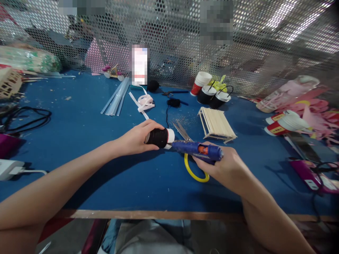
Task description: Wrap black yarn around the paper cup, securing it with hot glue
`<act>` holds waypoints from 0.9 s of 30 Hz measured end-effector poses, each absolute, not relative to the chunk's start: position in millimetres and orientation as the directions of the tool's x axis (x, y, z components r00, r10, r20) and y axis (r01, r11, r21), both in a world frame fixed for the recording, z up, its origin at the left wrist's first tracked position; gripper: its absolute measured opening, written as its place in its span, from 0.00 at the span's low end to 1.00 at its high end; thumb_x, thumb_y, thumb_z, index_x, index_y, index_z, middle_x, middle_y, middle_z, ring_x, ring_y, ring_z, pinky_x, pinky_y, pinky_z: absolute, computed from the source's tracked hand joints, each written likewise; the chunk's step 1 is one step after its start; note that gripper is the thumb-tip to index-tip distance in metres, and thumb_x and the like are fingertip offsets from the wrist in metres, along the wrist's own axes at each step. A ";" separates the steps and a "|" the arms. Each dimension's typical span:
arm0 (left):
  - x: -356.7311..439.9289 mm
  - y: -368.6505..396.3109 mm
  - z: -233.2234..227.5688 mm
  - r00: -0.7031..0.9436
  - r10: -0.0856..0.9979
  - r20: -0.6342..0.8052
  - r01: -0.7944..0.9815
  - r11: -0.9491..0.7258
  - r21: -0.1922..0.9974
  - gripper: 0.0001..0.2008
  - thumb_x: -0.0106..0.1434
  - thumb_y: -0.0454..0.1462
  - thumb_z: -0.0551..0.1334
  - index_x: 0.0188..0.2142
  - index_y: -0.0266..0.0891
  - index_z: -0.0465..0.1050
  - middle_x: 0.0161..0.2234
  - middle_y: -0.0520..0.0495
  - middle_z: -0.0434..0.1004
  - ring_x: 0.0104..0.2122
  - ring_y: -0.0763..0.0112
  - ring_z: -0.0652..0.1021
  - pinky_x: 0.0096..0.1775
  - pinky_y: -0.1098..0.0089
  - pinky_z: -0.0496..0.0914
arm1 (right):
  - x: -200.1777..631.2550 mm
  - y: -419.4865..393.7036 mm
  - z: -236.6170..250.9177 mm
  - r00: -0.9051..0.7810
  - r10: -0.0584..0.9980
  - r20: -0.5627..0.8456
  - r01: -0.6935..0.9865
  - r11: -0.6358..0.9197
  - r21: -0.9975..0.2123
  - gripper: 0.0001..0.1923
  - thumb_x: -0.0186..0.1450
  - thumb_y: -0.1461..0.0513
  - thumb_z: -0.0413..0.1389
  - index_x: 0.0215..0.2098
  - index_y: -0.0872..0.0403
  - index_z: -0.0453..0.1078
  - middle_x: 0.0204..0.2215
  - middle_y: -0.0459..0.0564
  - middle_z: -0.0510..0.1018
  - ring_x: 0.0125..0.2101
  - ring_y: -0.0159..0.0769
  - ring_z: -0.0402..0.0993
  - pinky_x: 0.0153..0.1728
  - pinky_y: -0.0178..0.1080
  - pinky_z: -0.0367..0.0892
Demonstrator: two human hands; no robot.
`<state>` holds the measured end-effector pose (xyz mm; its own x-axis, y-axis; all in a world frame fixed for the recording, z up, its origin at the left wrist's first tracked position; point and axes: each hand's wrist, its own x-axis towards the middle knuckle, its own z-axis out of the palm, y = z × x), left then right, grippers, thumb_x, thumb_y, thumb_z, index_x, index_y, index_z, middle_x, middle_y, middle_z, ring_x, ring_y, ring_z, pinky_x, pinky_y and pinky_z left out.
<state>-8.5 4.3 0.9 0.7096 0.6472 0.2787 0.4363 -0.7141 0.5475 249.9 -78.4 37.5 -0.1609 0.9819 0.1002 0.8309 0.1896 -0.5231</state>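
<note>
Just left of mid-frame, my left hand is clamped on the black-wrapped cup, held sideways, its white end pointing right. At centre-right, my right hand grips the blue glue gun, tip at that end, over the scissors. Bare tabletop spans lower centre down to the front edge.

From my end I can't read the upright screen, blurred into blocks. The right hand covers the grip of the glue gun, which hides part of the scissors; the left edge crops the plastic bag.
</note>
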 end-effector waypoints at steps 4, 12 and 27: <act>-8.6 4.1 1.3 0.713 0.642 0.283 0.428 -0.718 0.550 0.26 0.55 0.38 0.65 0.52 0.41 0.59 0.49 0.43 0.65 0.49 0.62 0.69 0.49 0.62 0.67 | 246.1 -78.0 41.8 -0.147 0.984 0.101 0.840 0.178 -0.512 0.04 0.55 0.60 0.56 0.27 0.52 0.69 0.18 0.43 0.72 0.18 0.31 0.65 0.21 0.34 0.63; -8.3 2.9 2.8 0.714 0.647 0.268 0.437 -0.710 0.553 0.26 0.55 0.38 0.65 0.52 0.40 0.58 0.49 0.43 0.64 0.49 0.62 0.69 0.49 0.62 0.66 | 246.6 -77.1 42.0 -0.150 0.983 0.108 0.833 0.184 -0.522 0.03 0.55 0.61 0.56 0.28 0.52 0.69 0.19 0.44 0.73 0.19 0.32 0.67 0.20 0.34 0.64; -9.2 3.5 0.4 0.710 0.644 0.285 0.424 -0.713 0.558 0.26 0.55 0.38 0.65 0.52 0.40 0.58 0.49 0.43 0.65 0.48 0.63 0.69 0.49 0.62 0.66 | 253.2 -70.6 33.4 -0.040 0.999 0.026 0.768 0.047 -0.639 0.10 0.53 0.54 0.59 0.25 0.52 0.68 0.18 0.47 0.72 0.19 0.36 0.67 0.18 0.37 0.63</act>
